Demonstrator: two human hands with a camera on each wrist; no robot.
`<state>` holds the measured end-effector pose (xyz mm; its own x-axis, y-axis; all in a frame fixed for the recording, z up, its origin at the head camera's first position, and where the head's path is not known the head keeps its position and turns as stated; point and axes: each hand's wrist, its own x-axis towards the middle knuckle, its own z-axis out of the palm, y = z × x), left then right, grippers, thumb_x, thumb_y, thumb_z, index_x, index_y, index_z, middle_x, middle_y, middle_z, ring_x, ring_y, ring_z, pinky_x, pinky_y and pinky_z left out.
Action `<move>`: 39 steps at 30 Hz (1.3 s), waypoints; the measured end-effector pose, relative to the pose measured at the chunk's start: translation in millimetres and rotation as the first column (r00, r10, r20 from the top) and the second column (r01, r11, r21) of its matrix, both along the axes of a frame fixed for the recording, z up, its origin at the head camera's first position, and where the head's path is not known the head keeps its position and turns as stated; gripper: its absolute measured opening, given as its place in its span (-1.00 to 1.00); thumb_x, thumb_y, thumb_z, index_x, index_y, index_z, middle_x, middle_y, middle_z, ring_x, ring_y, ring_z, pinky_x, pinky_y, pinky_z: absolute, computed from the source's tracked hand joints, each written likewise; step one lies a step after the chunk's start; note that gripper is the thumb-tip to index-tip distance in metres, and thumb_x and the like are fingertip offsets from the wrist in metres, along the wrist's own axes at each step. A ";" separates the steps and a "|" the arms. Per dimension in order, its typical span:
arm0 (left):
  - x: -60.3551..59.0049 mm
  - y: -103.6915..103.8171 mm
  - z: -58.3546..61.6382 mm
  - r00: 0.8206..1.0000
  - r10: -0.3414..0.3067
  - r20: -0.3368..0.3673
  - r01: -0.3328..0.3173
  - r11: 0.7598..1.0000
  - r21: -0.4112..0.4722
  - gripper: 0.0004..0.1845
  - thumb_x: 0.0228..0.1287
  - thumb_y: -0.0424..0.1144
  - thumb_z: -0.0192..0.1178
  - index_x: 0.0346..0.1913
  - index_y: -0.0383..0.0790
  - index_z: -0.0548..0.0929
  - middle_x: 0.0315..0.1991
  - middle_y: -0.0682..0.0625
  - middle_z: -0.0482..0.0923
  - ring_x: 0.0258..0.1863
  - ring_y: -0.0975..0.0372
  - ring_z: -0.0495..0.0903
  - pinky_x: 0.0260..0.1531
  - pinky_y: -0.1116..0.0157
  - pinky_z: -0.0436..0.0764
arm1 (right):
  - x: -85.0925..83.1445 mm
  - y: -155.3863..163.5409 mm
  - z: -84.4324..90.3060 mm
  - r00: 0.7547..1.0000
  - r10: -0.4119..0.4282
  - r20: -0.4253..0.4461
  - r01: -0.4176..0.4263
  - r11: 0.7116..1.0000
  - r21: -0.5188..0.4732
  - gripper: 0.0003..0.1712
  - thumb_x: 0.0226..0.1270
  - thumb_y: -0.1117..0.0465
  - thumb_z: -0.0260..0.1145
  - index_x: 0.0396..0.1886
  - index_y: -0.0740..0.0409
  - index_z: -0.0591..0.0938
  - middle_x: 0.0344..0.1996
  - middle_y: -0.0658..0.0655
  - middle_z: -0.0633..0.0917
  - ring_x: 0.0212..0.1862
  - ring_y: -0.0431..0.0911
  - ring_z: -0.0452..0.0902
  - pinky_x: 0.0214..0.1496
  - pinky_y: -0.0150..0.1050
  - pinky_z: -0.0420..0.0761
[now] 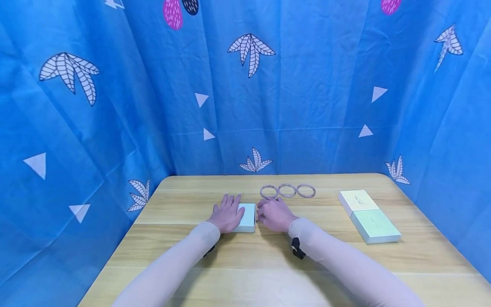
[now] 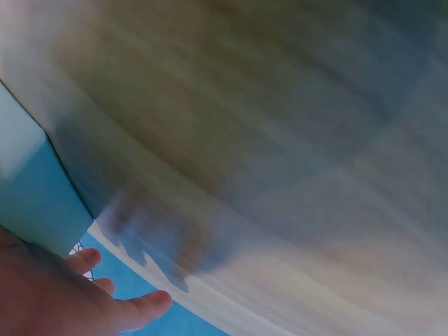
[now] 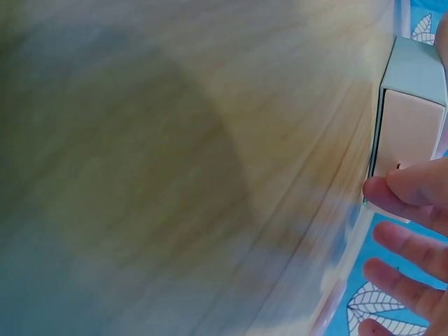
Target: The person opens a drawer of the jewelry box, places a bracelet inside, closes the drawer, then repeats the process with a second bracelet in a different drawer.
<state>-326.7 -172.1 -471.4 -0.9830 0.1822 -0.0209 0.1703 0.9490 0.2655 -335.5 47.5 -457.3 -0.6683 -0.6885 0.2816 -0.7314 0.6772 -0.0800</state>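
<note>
The table (image 1: 264, 273) is pale honey wood, streaky-grained. The drawer box (image 1: 247, 218) is light mint blue, its drawer (image 3: 409, 133) pinkish beige. Three rings (image 1: 296, 190) near the far edge look dusty mauve; towards the right edge, one box (image 1: 358, 199) is cream, its neighbour (image 1: 376, 224) mint green. White leaves and triangles pattern the blue curtain (image 1: 307, 85).

The box (image 1: 247, 218) looks matt card, the table (image 1: 249, 281) wood-grained.

Right grip (image 3: 428, 214) apparently pinching pink end (image 3: 411, 129) of pale blue box (image 3: 416, 66), thumb (image 3: 423, 182) against forefinger (image 3: 382, 194)
</note>
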 end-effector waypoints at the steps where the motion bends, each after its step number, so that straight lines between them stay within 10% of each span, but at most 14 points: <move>1: 0.1 0.1 0.2 1.000 0.002 -0.001 -0.002 1.000 -0.002 -0.26 0.56 0.26 -0.37 0.64 -0.01 -0.01 0.61 -0.18 0.02 0.62 -0.11 -0.17 0.42 -0.37 -0.01 | 0.0 0.1 0.1 1.000 0.002 -0.002 -0.002 1.000 -0.002 -0.83 0.29 0.18 0.35 -0.28 -0.10 0.85 0.03 0.01 0.75 0.21 0.14 0.58 0.17 0.23 0.50; 39: 3.6 1.9 -0.8 1.000 0.017 -0.009 -0.017 1.000 0.011 -0.26 0.56 0.24 -0.33 0.63 -0.05 0.01 0.60 -0.19 0.04 0.62 -0.12 -0.15 0.42 -0.37 -0.02 | 3.1 39.5 -6.1 0.997 -0.066 -0.034 0.066 0.998 -0.010 -0.82 0.24 0.18 0.37 -0.24 -0.11 0.85 -0.04 -0.01 0.75 0.10 0.06 0.61 0.11 0.20 0.50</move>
